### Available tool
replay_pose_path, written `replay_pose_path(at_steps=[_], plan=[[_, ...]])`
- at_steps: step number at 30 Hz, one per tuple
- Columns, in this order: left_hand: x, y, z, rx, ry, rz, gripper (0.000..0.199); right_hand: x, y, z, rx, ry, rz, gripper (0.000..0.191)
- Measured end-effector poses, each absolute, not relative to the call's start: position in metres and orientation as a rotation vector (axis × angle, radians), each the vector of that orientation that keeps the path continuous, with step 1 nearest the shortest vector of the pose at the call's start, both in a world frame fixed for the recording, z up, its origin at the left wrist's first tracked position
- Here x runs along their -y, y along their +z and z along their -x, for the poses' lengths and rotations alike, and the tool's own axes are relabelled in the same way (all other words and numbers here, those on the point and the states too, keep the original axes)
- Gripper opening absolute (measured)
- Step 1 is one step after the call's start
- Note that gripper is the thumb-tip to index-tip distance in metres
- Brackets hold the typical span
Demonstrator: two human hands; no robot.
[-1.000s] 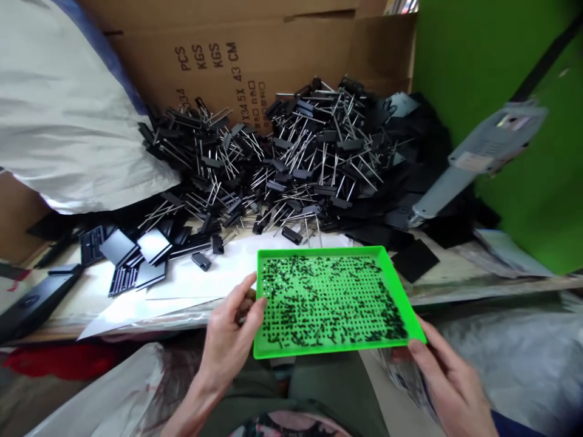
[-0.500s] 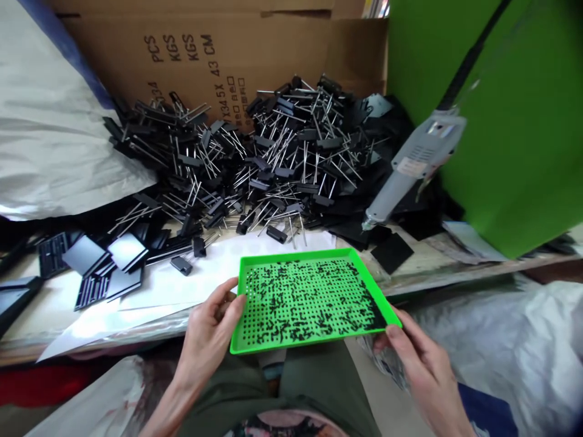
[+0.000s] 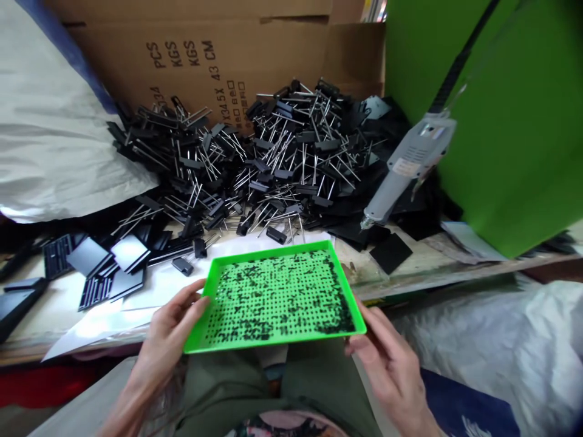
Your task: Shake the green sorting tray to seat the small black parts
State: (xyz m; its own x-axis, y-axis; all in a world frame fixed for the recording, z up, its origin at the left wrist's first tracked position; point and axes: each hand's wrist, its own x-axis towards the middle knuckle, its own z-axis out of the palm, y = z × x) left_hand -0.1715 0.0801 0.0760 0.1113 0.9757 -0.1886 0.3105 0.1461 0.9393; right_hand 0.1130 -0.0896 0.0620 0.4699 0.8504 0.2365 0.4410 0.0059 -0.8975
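My left hand (image 3: 170,325) and right hand (image 3: 387,379) are closed on opposite edges of a green perforated tray (image 3: 273,343), held just before the desk (image 3: 410,267), near a heap of black pinned parts (image 3: 273,164).

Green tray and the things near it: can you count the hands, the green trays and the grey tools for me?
Hands: 2 (left hand, right hand)
Green perforated tray: 1
Grey power tool: 1
Total: 4
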Motion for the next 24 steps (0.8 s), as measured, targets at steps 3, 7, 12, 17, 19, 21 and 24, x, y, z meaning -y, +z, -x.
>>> replay_pose_path(at_steps=[3,7,12,17,19,21,24], plan=[[-0.077,0.076,0.172,-1.375,0.820,-1.368,0.068,0.095,0.062,-0.117,1.180,0.420,1.589,0.042],[-0.070,0.080,0.162,-1.334,0.817,-1.421,0.065,0.104,0.064,-0.124,1.150,0.399,1.613,0.040],[-0.065,0.090,0.158,-1.373,0.849,-1.424,0.064,0.103,0.062,-0.123,1.093,0.453,1.651,0.040],[-0.064,0.092,0.158,-1.368,0.870,-1.451,0.062,0.102,0.060,-0.116,1.023,0.490,1.642,0.040],[-0.064,0.091,0.158,-1.381,0.892,-1.453,0.061,0.104,0.061,-0.115,1.005,0.531,1.649,0.042],[-0.063,0.089,0.153,-1.348,0.855,-1.456,0.059,0.108,0.063,-0.119,0.997,0.479,1.698,0.039],[-0.062,0.087,0.142,-1.285,0.806,-1.475,0.053,0.112,0.063,-0.127,0.965,0.382,1.774,0.037]])
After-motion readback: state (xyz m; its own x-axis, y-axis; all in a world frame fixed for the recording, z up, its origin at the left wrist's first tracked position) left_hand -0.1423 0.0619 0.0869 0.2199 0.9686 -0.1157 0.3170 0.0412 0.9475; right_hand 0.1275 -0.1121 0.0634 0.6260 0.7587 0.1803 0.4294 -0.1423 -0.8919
